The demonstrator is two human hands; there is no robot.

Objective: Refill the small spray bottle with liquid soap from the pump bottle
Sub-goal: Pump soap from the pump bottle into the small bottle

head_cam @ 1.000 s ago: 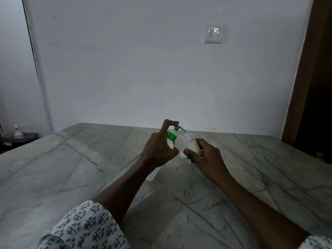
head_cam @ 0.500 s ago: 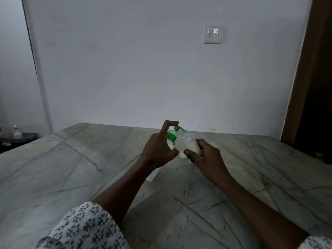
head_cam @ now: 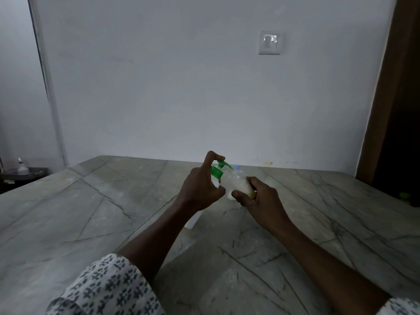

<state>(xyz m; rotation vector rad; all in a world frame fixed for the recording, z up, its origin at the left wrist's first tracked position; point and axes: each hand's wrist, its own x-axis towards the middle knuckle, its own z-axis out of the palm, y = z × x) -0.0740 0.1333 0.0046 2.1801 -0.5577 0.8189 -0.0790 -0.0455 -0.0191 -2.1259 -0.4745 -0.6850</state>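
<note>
Spray bottle (head_cam: 238,181) sits in your right hand (head_cam: 261,201), thumb and curled fingers wrapped round its lower end; it is tilted, neck pointing up and left toward the pump, with a little yellowish liquid pooled at its low end; it is held in the air above the tabletop (head_cam: 91,212), about midway between the left and right edges and nearer the far edge than the near one. Your left hand (head_cam: 200,189) grips the pump bottle (head_cam: 217,172) just below its green collar, fingers closed round it; your forefinger (head_cam: 211,155) is bent over the green pump head (head_cam: 223,164), whose spout reaches toward the spray bottle's neck; whether spout and neck touch cannot be told. A white shape (head_cam: 193,221) shows under your left wrist; what it is cannot be told. A patterned sleeve (head_cam: 109,287) covers your left upper arm; a switch plate (head_cam: 269,42) is on the wall beyond the far edge.
</note>
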